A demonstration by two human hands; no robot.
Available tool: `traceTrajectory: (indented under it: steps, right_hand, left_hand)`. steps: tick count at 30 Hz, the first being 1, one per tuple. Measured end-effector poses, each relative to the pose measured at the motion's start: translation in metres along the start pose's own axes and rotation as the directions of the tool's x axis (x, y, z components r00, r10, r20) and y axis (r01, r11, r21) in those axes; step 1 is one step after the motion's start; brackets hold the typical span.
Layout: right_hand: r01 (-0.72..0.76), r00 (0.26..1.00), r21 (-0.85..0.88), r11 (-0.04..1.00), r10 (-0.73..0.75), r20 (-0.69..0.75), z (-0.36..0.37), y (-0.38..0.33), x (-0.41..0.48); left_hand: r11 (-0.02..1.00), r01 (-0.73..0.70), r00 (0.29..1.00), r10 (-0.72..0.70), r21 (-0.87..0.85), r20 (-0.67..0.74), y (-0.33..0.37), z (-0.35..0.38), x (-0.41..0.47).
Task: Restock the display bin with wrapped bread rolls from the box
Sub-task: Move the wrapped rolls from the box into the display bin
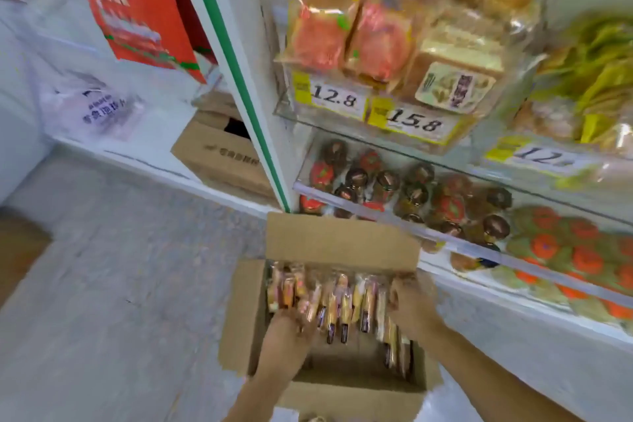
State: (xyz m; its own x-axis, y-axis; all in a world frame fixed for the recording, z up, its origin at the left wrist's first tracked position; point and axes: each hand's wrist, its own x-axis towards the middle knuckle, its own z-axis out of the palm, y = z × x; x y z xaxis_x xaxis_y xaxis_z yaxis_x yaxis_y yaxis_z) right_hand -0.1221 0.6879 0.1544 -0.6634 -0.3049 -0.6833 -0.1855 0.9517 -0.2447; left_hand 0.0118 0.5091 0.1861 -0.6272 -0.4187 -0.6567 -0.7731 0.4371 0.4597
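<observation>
An open cardboard box (pixel 339 240) stands on the floor below me, against the shelf unit. Several wrapped bread rolls (pixel 339 298) stand on edge in a row across its far half. My left hand (pixel 291 332) is inside the box at the left end of the row, fingers curled onto the wrappers. My right hand (pixel 409 305) is at the right end, fingers curled round the outermost rolls. Both hands squeeze the row between them. The display bin (pixel 455 243) sits on the lowest shelf to the right, behind a clear front rail, holding dark and red wrapped rolls. The frame is motion-blurred.
A shelf above carries bagged bread (pixel 376 34) with price tags 12.8 and 15.8. A white post with a green stripe (pixel 239 79) edges the unit. A second cardboard box (pixel 219 154) sits behind it. Grey floor (pixel 120 284) spreads to the left.
</observation>
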Motion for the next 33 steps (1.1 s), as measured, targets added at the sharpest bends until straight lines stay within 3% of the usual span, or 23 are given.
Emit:
traceTrajectory:
  steps: [2, 4, 6, 12, 15, 17, 21, 24, 26, 30, 33]
  right_hand:
    - [0.000, 1.000, -0.032, 0.999, 0.000, 0.008, 0.037, 0.013, 0.037]
    - [0.030, 0.999, -0.088, 0.996, -0.026, 0.046, 0.070, 0.022, 0.068]
    - [0.143, 0.989, -0.184, 0.973, -0.133, 0.064, 0.103, 0.031, 0.102]
    - [0.432, 0.902, -0.438, 0.788, -0.387, 0.193, 0.166, 0.040, 0.177]
    - [0.536, 0.842, -0.470, 0.701, -0.487, 0.232, 0.195, 0.045, 0.210]
    - [0.604, 0.792, -0.478, 0.638, -0.546, 0.273, 0.213, 0.051, 0.231]
    - [0.665, 0.735, -0.497, 0.557, -0.606, 0.304, 0.245, 0.063, 0.262]
    - [0.675, 0.715, -0.533, 0.510, -0.630, 0.304, 0.257, 0.068, 0.274]
    - [0.666, 0.711, -0.573, 0.476, -0.637, 0.298, 0.262, 0.072, 0.278]
    - [0.624, 0.741, -0.603, 0.498, -0.622, 0.253, 0.266, 0.078, 0.285]
    - [0.655, 0.686, -0.617, 0.436, -0.685, 0.244, 0.278, 0.080, 0.290]
  left_hand:
    - [0.999, 0.022, 1.000, -0.022, 0.037, 0.006, -0.025, 0.030, 0.033]
    - [0.997, 0.073, 0.997, -0.073, -0.033, 0.013, -0.050, 0.058, 0.063]
    - [0.982, 0.119, 0.993, -0.121, -0.148, -0.005, -0.080, 0.088, 0.092]
    - [0.968, 0.177, 0.984, -0.175, -0.177, 0.024, -0.143, 0.174, 0.177]
    - [0.996, 0.076, 0.996, -0.078, 0.039, 0.049, -0.150, 0.204, 0.210]
    - [0.975, -0.076, 0.989, 0.048, 0.210, 0.136, -0.150, 0.219, 0.232]
    - [0.769, -0.401, 0.915, 0.307, 0.498, 0.262, -0.153, 0.242, 0.272]
    - [0.593, -0.547, 0.832, 0.465, 0.591, 0.303, -0.158, 0.259, 0.292]
    - [0.499, -0.575, 0.802, 0.502, 0.649, 0.325, -0.157, 0.265, 0.302]
    - [0.429, -0.598, 0.767, 0.552, 0.677, 0.327, -0.140, 0.268, 0.316]
    - [0.399, -0.587, 0.776, 0.525, 0.704, 0.350, -0.139, 0.275, 0.322]
